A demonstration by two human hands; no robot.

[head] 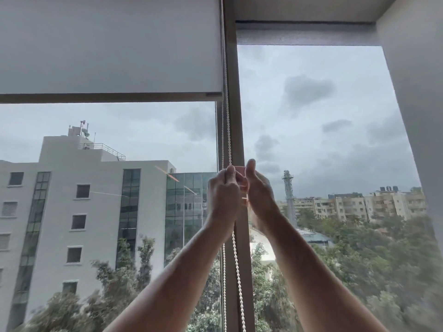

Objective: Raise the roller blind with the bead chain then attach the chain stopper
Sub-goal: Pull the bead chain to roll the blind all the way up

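2 hands of mine are up at the window post, and going from the left: the roller blind (110, 44) covers the upper part of the left pane, its bottom bar (105, 97) level and well above my hands, with a grey office block (84, 212) and treetops showing through the glass below it. Just right of the blind's edge the bead chain (226, 130) hangs in 2 white strands down the front of the window post (236, 116). My left hand (221, 195) is curled round the chain, back of the hand toward me, thumb tip up at the top where the strands run in; below my wrist both strands come out again and hang on down, the nearer one (237, 271) slanting a little to the right. My right hand (260, 190) is touching the left, thumb straight up, palm turned to the left; its fingers are bent in toward the chain, but whether they pinch it I cannot tell. Between the 2 hands something small and pale (244, 200) shows, too hidden to say whether it is the chain stopper. Right of the post the second pane has its blind fully up, with a tower (288, 192), low apartment blocks (359, 204) and a white wall (417, 104) at the edge
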